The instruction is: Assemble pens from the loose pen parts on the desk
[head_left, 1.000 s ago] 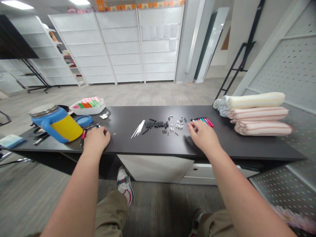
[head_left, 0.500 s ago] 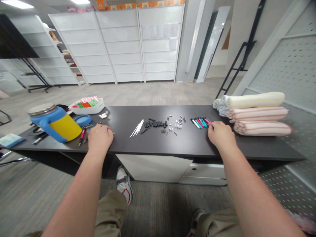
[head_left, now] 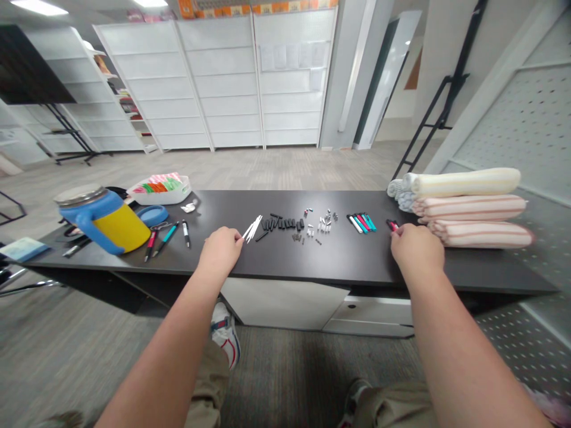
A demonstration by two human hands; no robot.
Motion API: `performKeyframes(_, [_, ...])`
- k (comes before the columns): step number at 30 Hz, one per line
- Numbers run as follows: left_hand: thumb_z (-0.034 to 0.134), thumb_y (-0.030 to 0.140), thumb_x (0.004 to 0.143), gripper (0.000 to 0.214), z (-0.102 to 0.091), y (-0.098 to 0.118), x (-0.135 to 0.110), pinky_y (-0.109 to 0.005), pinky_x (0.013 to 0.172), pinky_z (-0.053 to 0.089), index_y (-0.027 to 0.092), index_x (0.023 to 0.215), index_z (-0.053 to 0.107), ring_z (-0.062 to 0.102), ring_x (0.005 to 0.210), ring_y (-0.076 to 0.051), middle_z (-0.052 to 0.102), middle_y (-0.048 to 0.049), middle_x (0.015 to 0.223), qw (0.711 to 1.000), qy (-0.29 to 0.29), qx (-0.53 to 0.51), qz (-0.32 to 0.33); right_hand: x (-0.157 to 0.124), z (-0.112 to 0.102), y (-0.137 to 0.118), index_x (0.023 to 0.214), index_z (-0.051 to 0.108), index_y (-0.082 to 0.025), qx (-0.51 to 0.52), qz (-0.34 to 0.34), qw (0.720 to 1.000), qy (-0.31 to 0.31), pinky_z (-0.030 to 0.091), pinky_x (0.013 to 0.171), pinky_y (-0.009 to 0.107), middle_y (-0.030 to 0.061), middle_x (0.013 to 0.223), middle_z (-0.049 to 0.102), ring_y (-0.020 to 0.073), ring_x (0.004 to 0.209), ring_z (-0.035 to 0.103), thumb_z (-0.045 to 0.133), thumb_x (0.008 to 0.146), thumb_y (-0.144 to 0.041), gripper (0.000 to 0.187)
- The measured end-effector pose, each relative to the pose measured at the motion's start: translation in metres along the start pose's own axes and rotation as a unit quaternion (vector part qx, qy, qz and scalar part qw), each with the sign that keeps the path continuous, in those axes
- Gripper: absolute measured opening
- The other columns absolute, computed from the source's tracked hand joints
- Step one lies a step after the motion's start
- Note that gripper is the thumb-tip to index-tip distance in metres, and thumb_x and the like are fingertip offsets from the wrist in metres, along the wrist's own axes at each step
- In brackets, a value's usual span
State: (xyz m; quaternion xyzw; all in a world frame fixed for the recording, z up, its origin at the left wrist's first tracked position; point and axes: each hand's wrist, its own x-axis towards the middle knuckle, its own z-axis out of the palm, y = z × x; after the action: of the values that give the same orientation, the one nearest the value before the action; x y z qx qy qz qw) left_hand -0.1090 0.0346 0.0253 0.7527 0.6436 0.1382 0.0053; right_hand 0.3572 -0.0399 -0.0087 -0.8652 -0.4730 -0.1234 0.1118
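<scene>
My left hand (head_left: 222,248) is at the near-left end of a fan of thin white pen refills (head_left: 255,227), its fingertips pinched on the end of one. My right hand (head_left: 418,246) holds a red pen barrel (head_left: 392,224) with a dark end, just above the table; the fingers hide part of it. Left of that hand lies a row of coloured pen barrels (head_left: 362,223) in white, black, red and teal. Between the hands are black grip sleeves (head_left: 283,223), small springs (head_left: 297,237) and small silvery and white pen parts (head_left: 325,225).
At the left lie a red pen (head_left: 151,245), a teal pen (head_left: 165,239) and a white pen (head_left: 186,233). Beside them stand a blue-yellow mug (head_left: 111,223), a blue lid (head_left: 152,214) and a white basket (head_left: 181,191) of wrapped items. Rolled towels (head_left: 475,205) are stacked at the right.
My left hand has moved right, from beside the assembled pens to the refills, uncovering the white pen. My right hand has drawn the red barrel rightward, away from the row.
</scene>
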Motion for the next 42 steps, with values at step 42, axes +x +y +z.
performKeyframes(42, [0.06, 0.033, 0.096, 0.022, -0.011, 0.011, -0.002, -0.032, 0.078, 0.051, 0.021, 0.11, 0.072, 0.074, 0.087, -0.024, 0.08, -0.0067, 0.093, 0.947, 0.062, -0.315, -0.015, -0.069, -0.052, -0.11, 0.103, 0.079, -0.022, 0.514, -0.144, 0.843, -0.067, 0.049, 0.067, 0.033, 0.0057, 0.087, 0.079, 0.0218, 0.073, 0.069, 0.074, 0.091, -0.052, 0.033])
